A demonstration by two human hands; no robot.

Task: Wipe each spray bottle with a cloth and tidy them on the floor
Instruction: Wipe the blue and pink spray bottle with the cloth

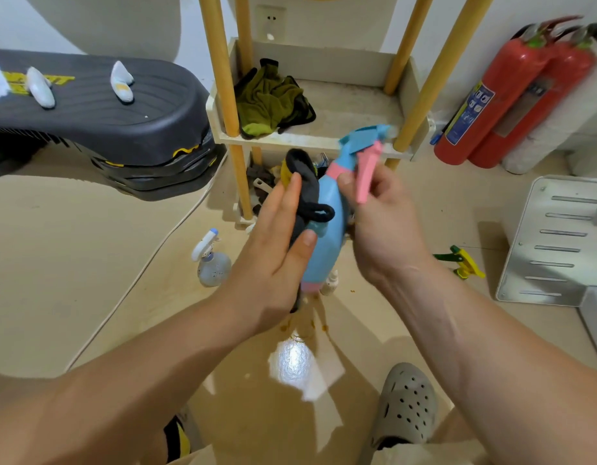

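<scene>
A light-blue spray bottle (327,236) with a pink trigger and pink collar is held tilted in mid-air above the floor. My right hand (381,226) grips its neck just below the trigger. My left hand (277,250) presses a dark grey cloth (307,193) against the bottle's side, thumb on the bottle's body and fingers fairly straight. A clear spray bottle (211,261) with a white and blue head stands on the floor to the left. A small white bottle (330,283) peeks out behind the blue one's base. A green and yellow spray head (461,261) lies on the floor at right.
A low wooden shelf (324,139) with yellow posts holds a green rag (273,99). Two red fire extinguishers (512,95) lean at right, a metal vented panel (559,243) sits beside them. A black machine (99,122) fills the left. My clog (404,404) rests on the wet floor.
</scene>
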